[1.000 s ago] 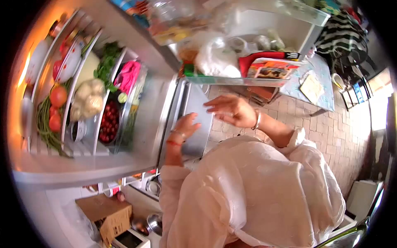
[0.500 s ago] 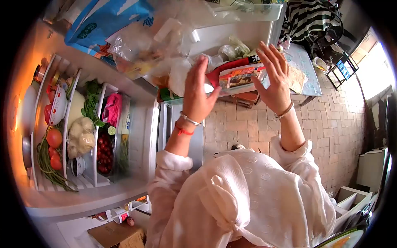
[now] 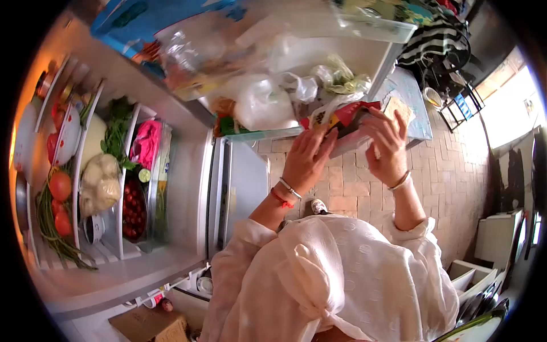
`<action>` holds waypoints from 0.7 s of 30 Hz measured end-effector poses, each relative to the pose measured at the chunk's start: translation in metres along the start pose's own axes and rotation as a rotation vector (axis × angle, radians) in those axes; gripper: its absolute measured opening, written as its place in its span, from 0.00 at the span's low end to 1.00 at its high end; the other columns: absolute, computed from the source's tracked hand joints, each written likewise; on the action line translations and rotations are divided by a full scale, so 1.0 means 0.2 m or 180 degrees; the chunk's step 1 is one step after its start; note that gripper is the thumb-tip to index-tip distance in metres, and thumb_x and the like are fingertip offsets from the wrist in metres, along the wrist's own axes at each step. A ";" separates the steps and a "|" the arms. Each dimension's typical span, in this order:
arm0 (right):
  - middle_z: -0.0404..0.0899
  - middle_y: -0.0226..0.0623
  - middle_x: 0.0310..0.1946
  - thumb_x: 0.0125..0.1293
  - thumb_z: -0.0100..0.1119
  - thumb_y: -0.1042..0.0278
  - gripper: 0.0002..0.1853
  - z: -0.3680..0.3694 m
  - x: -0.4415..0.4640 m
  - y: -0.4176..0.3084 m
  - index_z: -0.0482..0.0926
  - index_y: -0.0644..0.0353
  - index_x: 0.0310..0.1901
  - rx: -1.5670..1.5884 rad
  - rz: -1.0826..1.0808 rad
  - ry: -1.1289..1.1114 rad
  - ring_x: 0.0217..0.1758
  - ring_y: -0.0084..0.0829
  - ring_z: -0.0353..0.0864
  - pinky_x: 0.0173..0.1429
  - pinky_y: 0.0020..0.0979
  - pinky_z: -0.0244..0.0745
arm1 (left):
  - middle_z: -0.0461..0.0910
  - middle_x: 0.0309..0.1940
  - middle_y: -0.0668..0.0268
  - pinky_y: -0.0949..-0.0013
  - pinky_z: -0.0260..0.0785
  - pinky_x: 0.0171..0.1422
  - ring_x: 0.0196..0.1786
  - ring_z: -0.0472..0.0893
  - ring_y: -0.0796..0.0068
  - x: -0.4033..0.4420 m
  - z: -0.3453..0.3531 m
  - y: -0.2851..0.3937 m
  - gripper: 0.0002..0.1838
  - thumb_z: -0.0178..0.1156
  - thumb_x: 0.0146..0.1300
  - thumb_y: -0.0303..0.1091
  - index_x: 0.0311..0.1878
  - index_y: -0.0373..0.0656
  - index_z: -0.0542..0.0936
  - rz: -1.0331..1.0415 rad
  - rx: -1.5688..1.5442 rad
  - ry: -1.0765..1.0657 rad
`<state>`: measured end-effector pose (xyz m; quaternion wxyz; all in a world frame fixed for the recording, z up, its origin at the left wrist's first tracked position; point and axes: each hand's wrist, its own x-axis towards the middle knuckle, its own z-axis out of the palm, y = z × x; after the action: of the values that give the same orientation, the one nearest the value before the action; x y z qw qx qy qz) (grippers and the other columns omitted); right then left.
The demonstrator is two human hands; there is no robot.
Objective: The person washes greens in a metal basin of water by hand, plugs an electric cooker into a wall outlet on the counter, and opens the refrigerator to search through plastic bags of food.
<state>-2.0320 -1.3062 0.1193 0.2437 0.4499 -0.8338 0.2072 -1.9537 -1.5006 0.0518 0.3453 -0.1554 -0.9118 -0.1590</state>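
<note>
A red, yellow and black packet (image 3: 348, 117) lies along the near side of a white bin with a clear rim (image 3: 268, 134). My left hand (image 3: 309, 162) has its fingers bent together against the packet's left end; the thumb's grip is partly hidden. By the packet's right end, my right hand (image 3: 388, 147) is open, its fingers apart and loosely curved, with nothing visibly held. White plastic bags (image 3: 263, 105) fill the bin left of the packet. A clear bag with something pale green (image 3: 342, 77) lies behind it.
At left, open fridge shelves hold tomatoes (image 3: 61, 185), greens (image 3: 118, 130), a pink bag (image 3: 146, 142) and a bowl of small red fruit (image 3: 134, 211). A blue bag (image 3: 122, 28) lies above the bin. Beyond stands a table (image 3: 420, 97). A cardboard box (image 3: 151, 325) sits below.
Both hands have dropped from a raised, spread pose to the packet. My left fingers have closed in on it. The packet now lies at a different angle, and the camera view has shifted.
</note>
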 end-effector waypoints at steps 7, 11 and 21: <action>0.77 0.38 0.48 0.55 0.54 0.76 0.14 -0.07 0.40 -0.02 0.76 0.60 0.45 0.0116 -0.0456 0.0037 0.53 0.40 0.74 0.61 0.39 0.65 | 0.69 0.57 0.59 0.58 0.61 0.66 0.60 0.69 0.62 -0.04 0.03 0.02 0.27 0.55 0.55 0.26 0.61 0.39 0.68 0.0112 0.0097 -0.0056; 0.76 0.38 0.51 0.55 0.59 0.71 0.23 0.15 0.61 -0.06 0.71 0.59 0.55 0.0329 -0.0648 -0.0872 0.55 0.42 0.73 0.60 0.37 0.67 | 0.69 0.59 0.58 0.53 0.54 0.70 0.66 0.64 0.64 -0.05 0.01 0.02 0.27 0.55 0.55 0.27 0.61 0.39 0.68 0.0124 0.0192 0.0033; 0.79 0.40 0.47 0.48 0.65 0.54 0.34 0.40 0.84 -0.13 0.69 0.43 0.60 -0.0801 -0.0608 -0.2329 0.50 0.41 0.79 0.52 0.40 0.73 | 0.56 0.68 0.53 0.48 0.40 0.73 0.72 0.54 0.53 -0.07 -0.19 -0.17 0.37 0.62 0.53 0.33 0.66 0.38 0.59 -0.0806 0.0140 0.0625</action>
<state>-2.1078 -1.4744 0.1590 0.0020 0.5361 -0.8389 -0.0941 -1.9344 -1.5484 0.0634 0.4133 -0.0154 -0.8892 -0.1957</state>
